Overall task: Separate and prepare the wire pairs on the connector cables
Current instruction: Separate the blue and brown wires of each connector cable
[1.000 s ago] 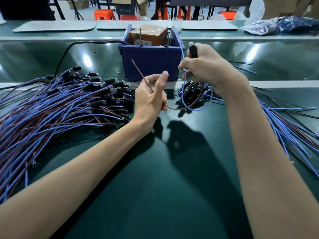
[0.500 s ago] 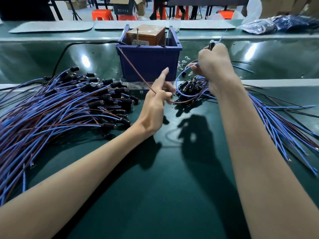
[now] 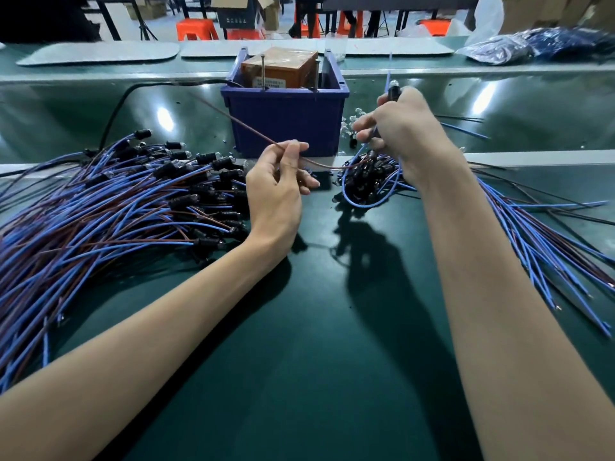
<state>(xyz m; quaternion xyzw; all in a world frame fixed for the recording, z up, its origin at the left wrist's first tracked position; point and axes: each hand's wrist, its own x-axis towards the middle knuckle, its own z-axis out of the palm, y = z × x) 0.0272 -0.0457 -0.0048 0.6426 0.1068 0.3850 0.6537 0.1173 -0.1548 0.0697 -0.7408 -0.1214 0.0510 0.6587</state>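
Observation:
My left hand [image 3: 278, 191] pinches a brown wire [image 3: 243, 126] between thumb and fingers; the wire slants up to the left past the blue bin. My right hand [image 3: 404, 134] grips the black connector [image 3: 393, 91] of the same cable, held upright, with its blue wire [image 3: 366, 202] looping down below the hand. A big fan of blue and brown cables with black connectors [image 3: 109, 207] lies on the left of the green table. A second heap of connectors [image 3: 364, 181] sits under my right hand, its wires [image 3: 545, 241] trailing off to the right.
A blue plastic bin [image 3: 286, 123] with a brown box [image 3: 279, 68] inside stands straight ahead, behind both hands. A black cord [image 3: 119, 108] curves over the table at the back left. Bagged parts [image 3: 539, 44] lie at the far right.
My left hand has closed its fingers on the brown wire and slid a little left along it. My right hand has dropped slightly, and the blue loop now hangs lower.

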